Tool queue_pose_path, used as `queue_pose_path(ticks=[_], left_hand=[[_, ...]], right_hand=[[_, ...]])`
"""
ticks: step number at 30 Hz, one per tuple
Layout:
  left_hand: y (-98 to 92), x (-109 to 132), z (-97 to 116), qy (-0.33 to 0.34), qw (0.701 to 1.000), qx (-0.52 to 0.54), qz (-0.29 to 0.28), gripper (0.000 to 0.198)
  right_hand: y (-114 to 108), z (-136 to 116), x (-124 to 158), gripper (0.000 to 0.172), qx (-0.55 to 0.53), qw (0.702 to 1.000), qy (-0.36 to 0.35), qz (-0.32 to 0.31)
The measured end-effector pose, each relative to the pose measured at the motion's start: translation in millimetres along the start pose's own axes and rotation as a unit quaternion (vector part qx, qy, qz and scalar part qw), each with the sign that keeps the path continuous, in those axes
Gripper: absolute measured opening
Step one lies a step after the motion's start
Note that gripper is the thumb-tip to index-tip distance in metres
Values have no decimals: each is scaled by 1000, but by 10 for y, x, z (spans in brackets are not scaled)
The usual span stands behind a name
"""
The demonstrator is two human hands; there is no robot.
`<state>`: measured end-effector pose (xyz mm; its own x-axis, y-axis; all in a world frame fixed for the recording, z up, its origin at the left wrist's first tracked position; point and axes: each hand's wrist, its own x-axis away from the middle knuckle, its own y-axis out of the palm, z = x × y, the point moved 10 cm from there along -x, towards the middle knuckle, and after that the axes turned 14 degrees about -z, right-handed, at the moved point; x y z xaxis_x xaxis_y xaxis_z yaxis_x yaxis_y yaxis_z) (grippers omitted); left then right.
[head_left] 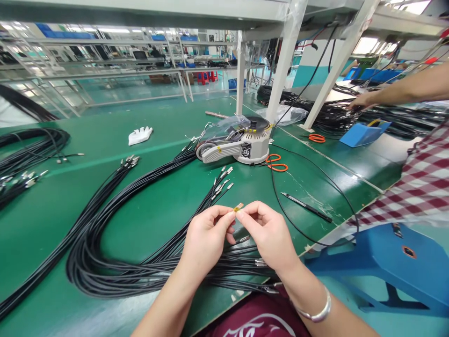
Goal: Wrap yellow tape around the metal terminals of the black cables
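Note:
My left hand (206, 234) and my right hand (270, 234) meet above the table's near edge, thumbs and forefingers pinching a small cable connector (239, 207). Yellow tape shows on the connector between the fingertips, its metal end pointing up and right. The cable behind it is hidden by my fingers. Below my hands runs a looped bundle of black cables (84, 262), with several silver connector ends (220, 185) fanned out just beyond. A light grey round tape dispenser (257, 149) stands farther back.
Orange-handled scissors (278, 164) lie beside the dispenser; a black utility knife (307, 207) is at right. More cables lie left. A white glove (140, 135) rests behind. Beyond a blue stool (396, 267), a co-worker's hand (361, 101) reaches into cables. White posts (286, 61) rise from the table.

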<state>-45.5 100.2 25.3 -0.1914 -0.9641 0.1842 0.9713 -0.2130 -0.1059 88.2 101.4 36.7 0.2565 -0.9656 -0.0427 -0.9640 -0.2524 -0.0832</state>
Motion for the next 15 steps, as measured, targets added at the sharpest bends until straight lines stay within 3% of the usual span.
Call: queue_pose_path(ticks=[5, 11, 15], left_hand=[[61, -11, 2, -11, 998, 56, -35, 20], [138, -25, -44, -27, 984, 129, -124, 19], [99, -36, -34, -22, 984, 126, -125, 15]], right_hand=[[-2, -39, 5, 14, -14, 1000, -3, -13], [11, -25, -10, 15, -15, 999, -5, -28], [-29, 30, -21, 15, -18, 1000, 9, -17]])
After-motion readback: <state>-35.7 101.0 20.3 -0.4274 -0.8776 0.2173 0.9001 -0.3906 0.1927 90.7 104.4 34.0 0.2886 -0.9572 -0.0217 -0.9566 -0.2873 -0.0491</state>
